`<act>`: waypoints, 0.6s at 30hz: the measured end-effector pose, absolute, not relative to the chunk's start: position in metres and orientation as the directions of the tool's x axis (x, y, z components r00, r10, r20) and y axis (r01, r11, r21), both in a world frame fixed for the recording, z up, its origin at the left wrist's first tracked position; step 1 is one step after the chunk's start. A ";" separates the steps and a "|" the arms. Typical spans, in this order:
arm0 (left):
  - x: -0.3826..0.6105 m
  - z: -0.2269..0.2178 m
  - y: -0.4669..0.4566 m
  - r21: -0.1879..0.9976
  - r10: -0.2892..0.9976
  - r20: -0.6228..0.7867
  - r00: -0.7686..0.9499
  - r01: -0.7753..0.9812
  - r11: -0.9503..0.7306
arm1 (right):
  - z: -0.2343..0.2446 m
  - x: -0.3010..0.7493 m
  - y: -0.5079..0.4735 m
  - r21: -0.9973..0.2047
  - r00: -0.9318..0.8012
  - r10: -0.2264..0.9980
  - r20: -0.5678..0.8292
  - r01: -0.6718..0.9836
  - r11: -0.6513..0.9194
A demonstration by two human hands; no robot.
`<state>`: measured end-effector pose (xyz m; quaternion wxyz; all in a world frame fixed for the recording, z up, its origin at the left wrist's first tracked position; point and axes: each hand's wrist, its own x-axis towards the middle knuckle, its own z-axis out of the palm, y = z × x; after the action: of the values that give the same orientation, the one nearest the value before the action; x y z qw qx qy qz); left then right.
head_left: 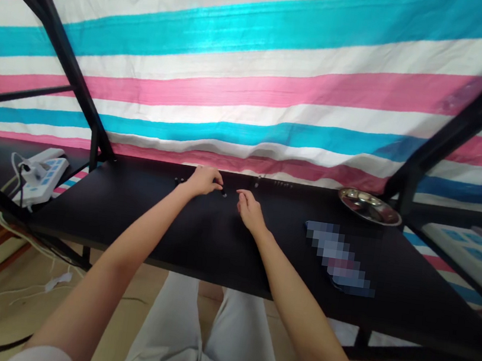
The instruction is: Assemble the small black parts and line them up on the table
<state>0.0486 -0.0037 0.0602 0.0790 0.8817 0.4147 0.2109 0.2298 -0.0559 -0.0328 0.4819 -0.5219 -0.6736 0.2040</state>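
Observation:
My left hand [205, 181] is over the back half of the black table, its thumb and fingers pinched on a small dark piece with a pale, shiny tip [224, 192]. To its right, my right hand [249, 208] is held just above the tabletop with the fingers curled together. Whether anything sits between those fingertips is too small to make out. Several small dark pieces [179, 181] lie partly behind my left wrist. Past my right hand, tiny light-coloured bits [258, 180] rest close to the back edge, and a row of similar bits [283, 184] lies beside them.
A shiny round metal dish [369, 208] stands at the back right of the black table [129, 212]. In front of it lies a blurred-out flat oblong thing [340, 259]. Power strips [46, 180] with cables are at the left. Striped sheeting [255, 81] hangs behind, between black frame bars [76, 77].

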 end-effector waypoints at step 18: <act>0.022 0.064 0.043 0.027 0.893 0.039 0.448 0.893 -0.449 | -0.039 0.234 -0.051 -0.778 0.052 0.897 0.439 0.521 0.351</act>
<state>0.0223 0.0426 0.0636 0.0015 0.8510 0.5247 0.0236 0.2335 -0.0512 -0.0387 0.4883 -0.5362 -0.6611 0.1925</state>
